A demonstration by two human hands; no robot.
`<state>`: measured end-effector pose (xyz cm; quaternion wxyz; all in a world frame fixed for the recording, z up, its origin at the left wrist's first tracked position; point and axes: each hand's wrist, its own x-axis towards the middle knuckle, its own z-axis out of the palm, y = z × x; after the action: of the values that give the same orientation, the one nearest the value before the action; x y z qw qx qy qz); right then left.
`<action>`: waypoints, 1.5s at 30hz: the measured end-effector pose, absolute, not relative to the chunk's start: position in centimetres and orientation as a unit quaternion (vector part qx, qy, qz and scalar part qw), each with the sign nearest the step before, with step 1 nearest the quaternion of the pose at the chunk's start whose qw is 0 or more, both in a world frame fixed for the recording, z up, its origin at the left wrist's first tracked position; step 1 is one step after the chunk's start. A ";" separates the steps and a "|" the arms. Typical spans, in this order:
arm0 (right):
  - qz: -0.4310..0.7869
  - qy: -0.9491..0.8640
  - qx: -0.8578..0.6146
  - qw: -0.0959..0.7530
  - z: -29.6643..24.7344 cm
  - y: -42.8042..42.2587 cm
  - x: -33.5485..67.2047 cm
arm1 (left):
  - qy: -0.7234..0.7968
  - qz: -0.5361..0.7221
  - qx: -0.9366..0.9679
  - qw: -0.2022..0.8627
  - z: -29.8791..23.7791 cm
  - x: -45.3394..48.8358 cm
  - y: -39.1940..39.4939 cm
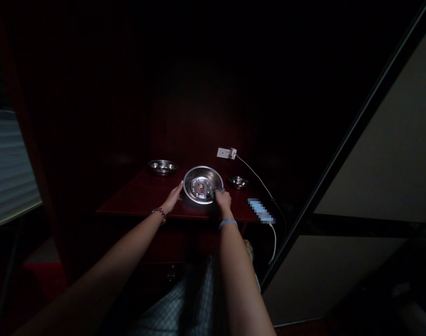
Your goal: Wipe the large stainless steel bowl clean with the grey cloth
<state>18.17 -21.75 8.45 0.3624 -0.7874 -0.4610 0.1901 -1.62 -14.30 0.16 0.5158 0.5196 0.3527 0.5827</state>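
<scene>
A shiny steel bowl (202, 184) stands on a dark red wooden table (136, 198), lit from above. My left hand (173, 198) rests against the bowl's left rim, fingers stretched along it. At the bowl's right rim my right hand (223, 198) is closed on a small grey object I cannot make out. Something small and orange lies inside the bowl.
A second steel bowl (162, 166) sits at the back left and a smaller one (237, 182) to the right. A white power strip (226, 152) with a white cable (258, 179) lies behind. The room is dark. A pale panel (391, 154) stands on the right.
</scene>
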 end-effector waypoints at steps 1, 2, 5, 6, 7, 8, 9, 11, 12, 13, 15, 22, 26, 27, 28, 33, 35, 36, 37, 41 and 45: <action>0.187 -0.463 -0.788 0.361 8.5 -21.8 18.2 | 0.353 0.585 0.519 0.514 0.2 -1.6 -14.4; 0.183 -0.465 -0.788 0.359 8.5 -21.8 18.2 | 0.353 0.587 0.517 0.513 0.2 -1.6 -14.4; 0.177 -0.466 -0.787 0.363 8.5 -21.9 18.2 | 0.350 0.589 0.519 0.511 0.4 -1.6 -14.6; 0.177 -0.466 -0.786 0.366 8.5 -21.9 18.2 | 0.350 0.587 0.521 0.511 0.4 -1.6 -14.6; 0.176 -0.466 -0.785 0.368 8.5 -22.0 18.2 | 0.350 0.584 0.524 0.512 0.5 -1.6 -14.6; 0.174 -0.467 -0.785 0.369 8.5 -22.0 18.2 | 0.351 0.581 0.527 0.512 0.5 -1.6 -14.7; 0.171 -0.467 -0.784 0.371 8.5 -22.0 18.2 | 0.352 0.578 0.530 0.511 0.5 -1.6 -14.7; 0.162 -0.466 -0.784 0.376 8.6 -22.1 18.2 | 0.355 0.577 0.536 0.505 0.5 -1.6 -14.7; 0.158 -0.465 -0.785 0.378 8.6 -22.1 18.2 | 0.355 0.577 0.539 0.500 0.5 -1.6 -14.7; 0.154 -0.465 -0.784 0.381 8.6 -22.2 18.1 | 0.357 0.578 0.542 0.495 0.5 -1.6 -14.6; 0.151 -0.467 -0.782 0.384 8.7 -22.3 18.1 | 0.364 0.578 0.547 0.484 0.4 -1.5 -14.5; 0.154 -0.461 -0.781 0.393 8.7 -22.4 18.2 | 0.363 0.570 0.585 0.448 0.1 -1.5 -14.2; 0.145 -0.468 -0.782 0.387 8.7 -22.3 18.1 | 0.359 0.571 0.594 0.439 -0.1 -1.4 -14.1; 0.142 -0.470 -0.782 0.384 8.7 -22.3 18.1 | 0.358 0.574 0.592 0.439 -0.1 -1.4 -14.0; 0.140 -0.473 -0.782 0.382 8.7 -22.3 18.0 | 0.358 0.576 0.589 0.438 -0.1 -1.4 -14.0; 0.139 -0.475 -0.785 0.373 8.8 -22.3 17.9 | 0.354 0.583 0.587 0.436 -0.3 -1.3 -13.9; 0.134 -0.476 -0.786 0.370 8.8 -22.4 17.9 | 0.349 0.581 0.593 0.434 -0.3 -1.3 -13.9; 0.131 -0.477 -0.786 0.370 8.8 -22.4 17.9 | 0.347 0.578 0.598 0.433 -0.3 -1.3 -13.9; 0.127 -0.479 -0.786 0.370 8.7 -22.5 17.9 | 0.347 0.575 0.602 0.431 -0.3 -1.3 -13.9; 0.116 -0.482 -0.784 0.374 8.7 -22.6 17.9 | 0.351 0.569 0.610 0.425 -0.2 -1.2 -14.1; 0.111 -0.474 -0.787 0.378 8.9 -22.8 17.6 | 0.348 0.567 0.617 0.420 0.0 -1.2 -14.3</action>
<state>17.63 -22.76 8.91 0.3784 -0.7875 -0.4737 0.1108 -1.24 -14.31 -0.04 0.4196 0.6171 0.3485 0.5672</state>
